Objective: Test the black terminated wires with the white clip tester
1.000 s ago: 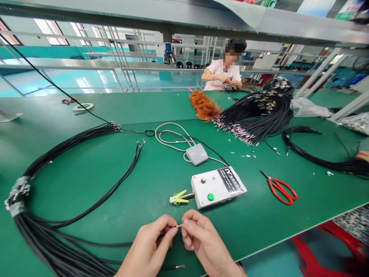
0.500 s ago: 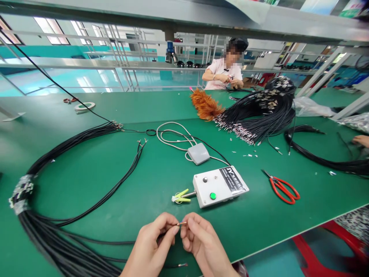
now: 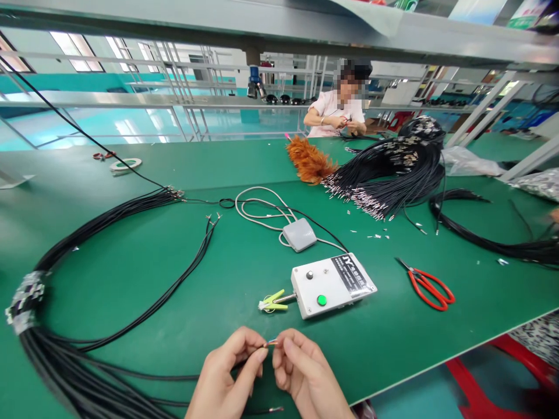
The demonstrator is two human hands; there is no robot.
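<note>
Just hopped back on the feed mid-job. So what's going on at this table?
The left hand pinches a cable end with thin coloured wires sticking out, and the right hand has its fingertips at the wires. Beyond them sits a white box with a yellow-green clip at its side. Red-handled cutters lie to the right, a taped black cable bundle to the left. Another person works across the table.

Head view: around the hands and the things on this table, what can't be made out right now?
All in the head view:
- Coloured wires: too small to count; the left hand and right hand cover parts of them.
- Taped cable bundle: its lower part is cut off by the bottom edge.
- Box label: small print too tiny to read.
- Another person's hand: blurred and cut off by the right edge.
</note>
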